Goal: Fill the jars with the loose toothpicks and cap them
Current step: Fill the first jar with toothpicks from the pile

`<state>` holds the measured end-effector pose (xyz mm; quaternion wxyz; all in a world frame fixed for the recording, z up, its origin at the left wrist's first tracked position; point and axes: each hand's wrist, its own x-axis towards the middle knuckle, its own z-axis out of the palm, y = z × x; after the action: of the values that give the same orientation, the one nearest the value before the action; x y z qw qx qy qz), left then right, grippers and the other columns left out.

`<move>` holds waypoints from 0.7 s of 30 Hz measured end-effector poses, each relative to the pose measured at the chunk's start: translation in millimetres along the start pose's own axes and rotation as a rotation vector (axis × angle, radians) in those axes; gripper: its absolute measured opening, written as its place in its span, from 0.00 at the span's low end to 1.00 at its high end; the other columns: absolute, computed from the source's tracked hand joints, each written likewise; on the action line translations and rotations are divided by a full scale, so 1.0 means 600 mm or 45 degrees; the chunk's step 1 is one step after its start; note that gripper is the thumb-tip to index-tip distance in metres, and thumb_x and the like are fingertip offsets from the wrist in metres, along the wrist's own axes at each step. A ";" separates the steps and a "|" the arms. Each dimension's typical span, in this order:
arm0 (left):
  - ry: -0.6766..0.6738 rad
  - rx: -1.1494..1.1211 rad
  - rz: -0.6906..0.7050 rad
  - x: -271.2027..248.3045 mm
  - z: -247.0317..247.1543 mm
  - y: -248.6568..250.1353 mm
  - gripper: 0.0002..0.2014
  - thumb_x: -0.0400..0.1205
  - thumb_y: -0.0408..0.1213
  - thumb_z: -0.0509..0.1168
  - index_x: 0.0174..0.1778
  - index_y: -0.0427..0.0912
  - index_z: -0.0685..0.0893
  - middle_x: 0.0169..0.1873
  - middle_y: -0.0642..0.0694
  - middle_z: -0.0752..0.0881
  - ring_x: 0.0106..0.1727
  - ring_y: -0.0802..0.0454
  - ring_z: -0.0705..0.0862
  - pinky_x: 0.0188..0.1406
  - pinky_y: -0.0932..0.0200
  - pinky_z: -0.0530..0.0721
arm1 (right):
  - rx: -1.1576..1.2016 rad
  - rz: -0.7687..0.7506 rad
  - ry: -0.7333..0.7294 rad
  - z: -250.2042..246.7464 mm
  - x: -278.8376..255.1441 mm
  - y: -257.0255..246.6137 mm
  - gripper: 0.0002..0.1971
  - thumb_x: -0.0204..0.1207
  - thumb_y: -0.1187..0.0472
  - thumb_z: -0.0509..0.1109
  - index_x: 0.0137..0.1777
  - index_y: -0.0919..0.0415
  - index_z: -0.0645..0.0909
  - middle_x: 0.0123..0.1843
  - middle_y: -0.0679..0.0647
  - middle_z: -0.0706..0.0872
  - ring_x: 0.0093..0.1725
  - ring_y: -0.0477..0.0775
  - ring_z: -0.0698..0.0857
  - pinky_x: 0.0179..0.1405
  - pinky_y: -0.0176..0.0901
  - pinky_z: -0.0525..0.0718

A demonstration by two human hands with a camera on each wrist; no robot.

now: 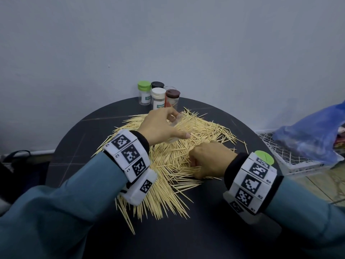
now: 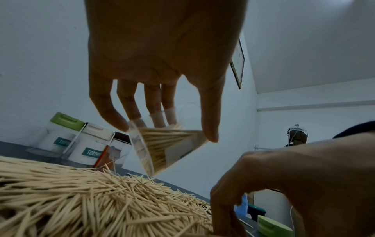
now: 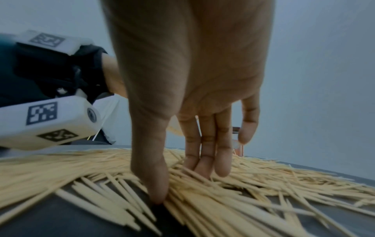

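A big heap of loose toothpicks [image 1: 168,156] covers the middle of the round black table [image 1: 74,139]. My left hand [image 1: 179,128] grips a clear uncapped jar [image 1: 177,119], tilted above the heap's far side. The left wrist view shows the jar [image 2: 160,152] partly filled with toothpicks, between the thumb and fingers of my left hand [image 2: 166,133]. My right hand [image 1: 196,165] is down on the heap nearer me. In the right wrist view the right hand [image 3: 180,182] pinches a bunch of toothpicks [image 3: 202,197] between thumb and fingertips. A loose green lid [image 1: 265,158] lies beside my right wrist.
Several capped jars stand at the table's far edge: a green-lidded one [image 1: 144,92], a white-lidded one [image 1: 158,98] and a brown-lidded one [image 1: 172,97]. A white wire basket [image 1: 280,154] holding a blue bag [image 1: 313,131] is on the right. A wall rises behind the table.
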<state>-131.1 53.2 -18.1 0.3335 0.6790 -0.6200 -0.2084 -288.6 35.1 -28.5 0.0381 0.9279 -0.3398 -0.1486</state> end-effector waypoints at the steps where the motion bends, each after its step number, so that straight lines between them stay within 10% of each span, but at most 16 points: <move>1: -0.001 -0.002 -0.005 0.000 0.000 -0.001 0.33 0.63 0.53 0.80 0.63 0.48 0.81 0.53 0.54 0.82 0.55 0.55 0.80 0.55 0.56 0.79 | -0.012 -0.003 0.018 0.000 0.000 -0.002 0.16 0.72 0.48 0.71 0.55 0.55 0.80 0.53 0.50 0.84 0.54 0.53 0.81 0.52 0.43 0.71; 5: -0.009 -0.002 -0.015 -0.001 0.000 -0.001 0.33 0.64 0.52 0.79 0.64 0.48 0.80 0.52 0.54 0.81 0.55 0.55 0.80 0.55 0.56 0.79 | -0.106 -0.021 0.060 0.003 0.000 -0.013 0.18 0.73 0.49 0.71 0.59 0.58 0.78 0.54 0.53 0.84 0.54 0.55 0.82 0.44 0.43 0.74; 21: -0.005 0.014 -0.008 0.003 0.003 -0.005 0.33 0.64 0.53 0.80 0.64 0.48 0.81 0.51 0.55 0.81 0.55 0.55 0.80 0.54 0.56 0.79 | -0.110 -0.093 -0.206 -0.006 -0.008 -0.014 0.18 0.84 0.52 0.53 0.66 0.64 0.69 0.63 0.58 0.79 0.65 0.57 0.75 0.69 0.57 0.63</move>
<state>-129.9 51.1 -20.9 0.3276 0.6824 -0.6197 -0.2074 -286.0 44.4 -24.9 0.0450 0.9221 -0.3011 -0.2388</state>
